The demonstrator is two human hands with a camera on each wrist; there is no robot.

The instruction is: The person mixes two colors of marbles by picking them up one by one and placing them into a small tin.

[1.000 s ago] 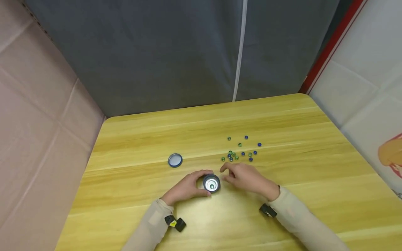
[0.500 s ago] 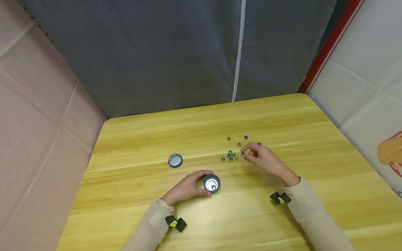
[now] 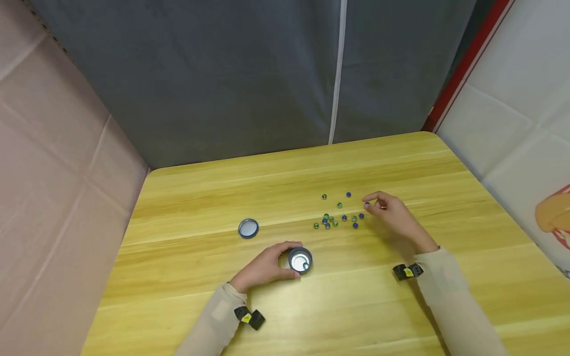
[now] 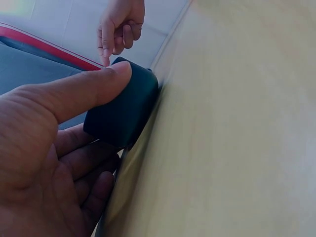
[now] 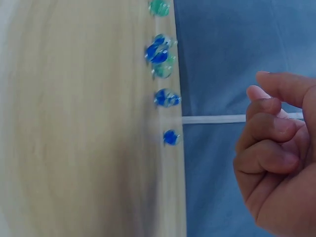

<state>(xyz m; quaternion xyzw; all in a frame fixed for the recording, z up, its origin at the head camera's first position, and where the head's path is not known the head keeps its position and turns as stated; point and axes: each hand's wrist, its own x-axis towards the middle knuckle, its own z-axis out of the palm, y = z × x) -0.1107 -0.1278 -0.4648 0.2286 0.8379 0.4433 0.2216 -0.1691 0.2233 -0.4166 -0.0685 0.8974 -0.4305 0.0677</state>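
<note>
My left hand (image 3: 267, 267) holds a small dark round jar (image 3: 291, 265) on the table, thumb on one side and fingers on the other. In the left wrist view the jar (image 4: 123, 108) looks dark teal, with the thumb along its side. A marble (image 3: 305, 266) lies inside on the pale bottom. My right hand (image 3: 394, 212) hovers over the table at the right of the loose marbles, thumb and index finger apart around a blue marble (image 3: 367, 204). In the right wrist view that hand (image 5: 281, 153) is off the tabletop, with other fingers curled and no marble showing in it.
Several green and blue marbles (image 3: 331, 219) lie scattered between the hands and the far edge. A blue-rimmed round lid (image 3: 248, 228) rests left of them. A grey curtain (image 3: 240, 99) hangs behind the wooden table (image 3: 200, 198), with pale walls at both sides.
My right hand has moved from beside the jar out to the right and away, past the marble group to the rightmost blue marble. The marble in the jar has rolled; the left hand stays put.
</note>
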